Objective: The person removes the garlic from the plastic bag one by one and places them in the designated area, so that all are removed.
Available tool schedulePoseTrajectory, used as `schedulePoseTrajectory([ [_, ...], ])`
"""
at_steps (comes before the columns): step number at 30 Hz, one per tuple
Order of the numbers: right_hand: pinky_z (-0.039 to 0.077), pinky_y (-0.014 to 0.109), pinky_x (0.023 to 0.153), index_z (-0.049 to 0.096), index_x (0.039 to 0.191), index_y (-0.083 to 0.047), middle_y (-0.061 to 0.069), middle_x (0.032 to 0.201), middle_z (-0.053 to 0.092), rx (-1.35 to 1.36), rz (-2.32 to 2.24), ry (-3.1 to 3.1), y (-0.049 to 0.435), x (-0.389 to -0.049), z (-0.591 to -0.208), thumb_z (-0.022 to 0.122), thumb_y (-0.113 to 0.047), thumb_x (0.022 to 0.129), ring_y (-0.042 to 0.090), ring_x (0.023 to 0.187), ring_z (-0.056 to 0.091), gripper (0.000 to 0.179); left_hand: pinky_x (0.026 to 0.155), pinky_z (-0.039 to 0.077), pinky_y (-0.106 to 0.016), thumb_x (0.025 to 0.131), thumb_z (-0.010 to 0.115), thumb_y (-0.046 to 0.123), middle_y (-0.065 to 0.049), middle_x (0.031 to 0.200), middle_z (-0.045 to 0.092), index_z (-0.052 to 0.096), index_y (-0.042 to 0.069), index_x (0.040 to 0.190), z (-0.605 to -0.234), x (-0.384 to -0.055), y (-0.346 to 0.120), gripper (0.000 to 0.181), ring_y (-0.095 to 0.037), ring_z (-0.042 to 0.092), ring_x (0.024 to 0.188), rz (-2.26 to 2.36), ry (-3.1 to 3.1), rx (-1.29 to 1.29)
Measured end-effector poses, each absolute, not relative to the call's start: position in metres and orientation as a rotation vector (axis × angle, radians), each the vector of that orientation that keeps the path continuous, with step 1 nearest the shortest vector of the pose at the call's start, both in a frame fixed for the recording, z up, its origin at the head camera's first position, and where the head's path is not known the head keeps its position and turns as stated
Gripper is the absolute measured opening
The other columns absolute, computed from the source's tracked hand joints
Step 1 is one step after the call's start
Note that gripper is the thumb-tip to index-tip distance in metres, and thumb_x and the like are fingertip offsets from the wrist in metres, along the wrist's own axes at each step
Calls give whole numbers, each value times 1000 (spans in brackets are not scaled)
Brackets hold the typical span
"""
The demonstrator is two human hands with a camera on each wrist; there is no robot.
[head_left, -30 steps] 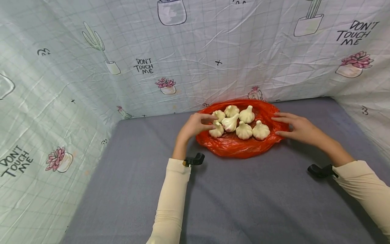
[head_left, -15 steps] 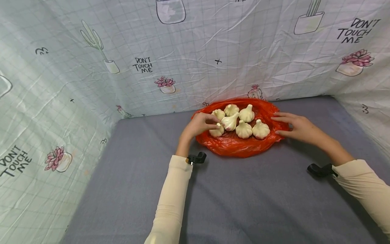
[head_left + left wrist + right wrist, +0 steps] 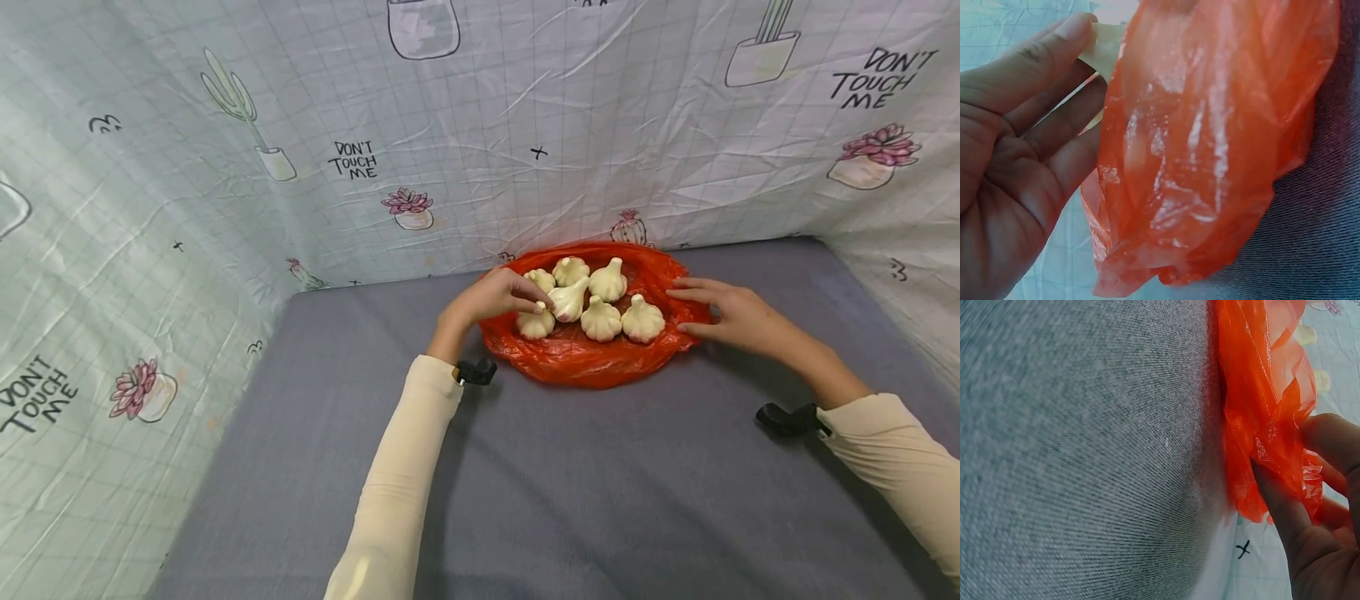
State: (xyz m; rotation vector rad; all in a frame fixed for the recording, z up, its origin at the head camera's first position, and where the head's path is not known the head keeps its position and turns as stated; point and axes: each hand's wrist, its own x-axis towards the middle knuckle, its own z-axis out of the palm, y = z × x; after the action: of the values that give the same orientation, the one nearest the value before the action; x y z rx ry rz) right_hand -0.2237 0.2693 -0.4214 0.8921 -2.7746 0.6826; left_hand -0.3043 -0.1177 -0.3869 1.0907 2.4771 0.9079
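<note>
Several pale garlic bulbs sit inside a spread, crumpled red plastic bag near the back of the table. My left hand reaches over the bag's left rim. Its thumb and fingers pinch the stem of the near-left garlic bulb; that stem shows at the fingertips in the left wrist view, while the red plastic hides the body below. At the opposite side, my right hand pinches the bag's right edge, thumb outside and fingers within, as the gathered plastic shows in the right wrist view.
Grey cloth covers the table. A pale curtain printed with potted plants and lettering hangs close behind the bag and along both sides. Each wrist carries a small black camera mount, such as the left mount.
My left hand has moved right and closed its fingers at the near-left garlic bulb's stem. The right hand keeps its place at the bag's edge.
</note>
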Motion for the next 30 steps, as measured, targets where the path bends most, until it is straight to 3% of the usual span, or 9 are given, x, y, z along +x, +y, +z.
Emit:
schedulePoseTrajectory([
  [10,48,54,85,65,131,4,27,140,55,900,715,-2784,270,-223,-421,83,-8,84,41,115,57,52,81,51,-23,95,73,12,3,101,77,82,10,107,-385,-309,-117,15,-9,65,90,916,2418,1008],
  [17,48,51,81,65,131,3,26,139,56,901,695,-2778,270,-223,-422,83,-8,84,36,109,59,52,84,52,-24,94,74,15,4,101,77,82,12,107,-384,-310,-118,15,-8,66,93,925,2415,962],
  [30,49,54,85,65,131,3,26,140,56,895,709,-2783,270,-222,-422,83,-8,84,41,117,58,51,87,53,-26,96,71,13,-1,106,77,80,7,110,-376,-304,-125,17,-11,67,98,951,2430,992],
])
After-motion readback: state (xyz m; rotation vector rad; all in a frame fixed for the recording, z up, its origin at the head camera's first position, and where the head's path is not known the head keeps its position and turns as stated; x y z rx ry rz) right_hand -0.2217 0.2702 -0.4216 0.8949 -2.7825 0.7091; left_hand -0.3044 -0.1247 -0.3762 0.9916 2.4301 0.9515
